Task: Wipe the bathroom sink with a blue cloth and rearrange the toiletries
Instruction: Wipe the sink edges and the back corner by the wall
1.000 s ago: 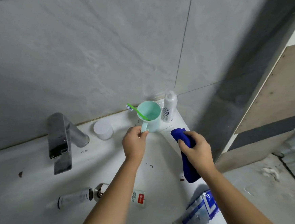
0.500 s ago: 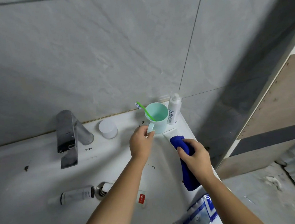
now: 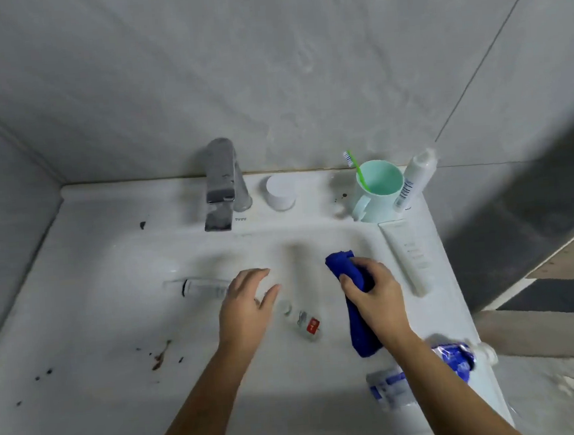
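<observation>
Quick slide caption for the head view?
Right hand grips blue cloth over the sink; open left hand hovers beside it.

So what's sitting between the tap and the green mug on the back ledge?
A small white round pot stands between the tap and the green mug, with dark specks nearer the mug, in the head view.

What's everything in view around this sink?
sink: one, white, against wall
faucet: one, chrome, back rim
jar: one, white, beside faucet
mug: one, mint, back right
toothbrush: one, green, in mug
upright bottle: one, white, beside mug
squeeze tube: one, white, right rim
clear tube: one, transparent, lying in basin
red-labelled bottle: one, clear, lying in basin
packet: one, blue-white, front right rim
cloth: one, blue, held over basin
left hand: one, open, over basin
right hand: one, grips cloth
</observation>
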Demonstrator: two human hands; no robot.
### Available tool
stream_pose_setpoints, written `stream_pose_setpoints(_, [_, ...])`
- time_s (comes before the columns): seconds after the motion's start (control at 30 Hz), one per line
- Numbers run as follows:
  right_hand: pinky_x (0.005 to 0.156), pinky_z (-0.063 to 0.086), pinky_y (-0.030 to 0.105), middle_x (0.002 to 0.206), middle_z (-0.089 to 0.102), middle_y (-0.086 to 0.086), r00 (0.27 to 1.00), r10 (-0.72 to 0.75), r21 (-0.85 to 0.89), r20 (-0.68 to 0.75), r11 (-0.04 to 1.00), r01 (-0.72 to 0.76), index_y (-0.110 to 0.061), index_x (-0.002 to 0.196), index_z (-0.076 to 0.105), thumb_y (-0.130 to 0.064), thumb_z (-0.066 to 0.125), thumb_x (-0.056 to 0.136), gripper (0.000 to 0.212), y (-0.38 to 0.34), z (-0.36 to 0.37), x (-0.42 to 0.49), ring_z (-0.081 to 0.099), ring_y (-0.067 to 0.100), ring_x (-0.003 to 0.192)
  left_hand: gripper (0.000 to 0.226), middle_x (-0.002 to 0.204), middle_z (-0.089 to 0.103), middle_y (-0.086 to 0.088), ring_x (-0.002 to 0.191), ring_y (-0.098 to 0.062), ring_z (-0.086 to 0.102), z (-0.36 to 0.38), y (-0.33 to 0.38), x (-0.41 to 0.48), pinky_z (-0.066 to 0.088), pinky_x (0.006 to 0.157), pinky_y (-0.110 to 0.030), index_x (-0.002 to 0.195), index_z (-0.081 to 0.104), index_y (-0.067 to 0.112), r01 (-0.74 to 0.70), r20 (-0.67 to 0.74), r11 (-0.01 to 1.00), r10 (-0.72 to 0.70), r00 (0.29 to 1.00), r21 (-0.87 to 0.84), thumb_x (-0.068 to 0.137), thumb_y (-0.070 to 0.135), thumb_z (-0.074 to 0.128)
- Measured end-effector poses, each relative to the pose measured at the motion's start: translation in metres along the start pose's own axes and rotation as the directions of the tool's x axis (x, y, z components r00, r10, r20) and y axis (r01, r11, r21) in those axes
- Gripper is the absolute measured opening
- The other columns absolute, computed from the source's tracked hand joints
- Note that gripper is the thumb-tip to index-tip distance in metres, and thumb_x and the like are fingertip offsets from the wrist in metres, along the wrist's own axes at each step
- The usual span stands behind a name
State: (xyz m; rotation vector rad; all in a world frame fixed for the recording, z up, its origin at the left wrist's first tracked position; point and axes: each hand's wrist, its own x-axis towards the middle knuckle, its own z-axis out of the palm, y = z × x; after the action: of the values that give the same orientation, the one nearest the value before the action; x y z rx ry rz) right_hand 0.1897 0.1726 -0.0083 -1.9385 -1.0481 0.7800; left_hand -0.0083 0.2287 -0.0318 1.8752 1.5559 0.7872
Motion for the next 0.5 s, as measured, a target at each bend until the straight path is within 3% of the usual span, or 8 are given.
stream_pose_setpoints(0.1, [0.062,0.039,0.008,0.105,0.058,-0.004,0.992,-0.012,-0.007,0.123,1.0,0.013,-0.019,0.112,0.059,-0.021,0.063,0.082,0.031,-0.005,0.035,-0.021,0.057,0.003,0.081,0.04,0.104,0.065,-0.005,0.096,-0.017,0.057,-0.039,-0.036,-0.044,0.04,0.086,-0.022,0.102,0.067,0.008,0.048,-0.096,0.991,-0.036,0.995,0.121,0.083,0.041,0.054])
stream_pose_setpoints(0.2, [0.064,0.037,0.015,0.102,0.058,-0.001,0.975,-0.036,-0.102,0.221,0.993,0.06,-0.019,0.111,0.059,-0.024,0.065,0.081,0.031,-0.004,0.069,-0.048,0.055,0.012,0.081,0.053,0.103,0.065,-0.007,0.097,-0.022,0.058,-0.07,-0.067,-0.084,0.04,0.087,-0.026,0.101,0.067,0.006,0.121,-0.134,0.973,-0.096,0.986,0.195,0.084,0.05,0.042])
stream_pose_setpoints(0.3, [0.065,0.036,0.019,0.101,0.056,0.001,0.96,-0.037,-0.204,0.278,0.974,0.097,-0.018,0.113,0.059,-0.026,0.064,0.082,0.032,-0.002,0.094,-0.079,0.052,0.014,0.08,0.062,0.1,0.067,-0.01,0.094,-0.025,0.06,-0.092,-0.101,-0.116,0.042,0.086,-0.029,0.098,0.067,0.004,0.096,-0.137,0.954,-0.059,0.989,0.285,0.089,0.057,0.035])
stream_pose_setpoints(0.4, [0.068,0.037,0.025,0.101,0.053,0.003,0.96,0.038,-0.372,0.278,0.926,0.071,-0.018,0.115,0.058,-0.03,0.061,0.085,0.033,0.002,0.109,-0.111,0.051,0.017,0.08,0.065,0.1,0.065,-0.012,0.095,-0.025,0.058,-0.11,-0.132,-0.143,0.046,0.086,-0.033,0.097,0.066,0.002,0.08,-0.148,0.945,-0.035,0.988,0.316,0.093,0.055,0.031])
stream_pose_setpoints(0.5, [0.068,0.043,0.034,0.095,0.055,0.01,0.987,-0.029,-0.598,0.159,0.792,0.12,-0.011,0.109,0.064,-0.03,0.06,0.085,0.031,0.01,0.128,-0.137,0.053,0.028,0.085,0.063,0.105,0.061,-0.017,0.101,-0.027,0.053,-0.122,-0.164,-0.165,0.051,0.084,-0.042,0.099,0.065,-0.001,0.081,-0.163,0.937,-0.026,0.986,0.34,0.093,0.053,0.033])
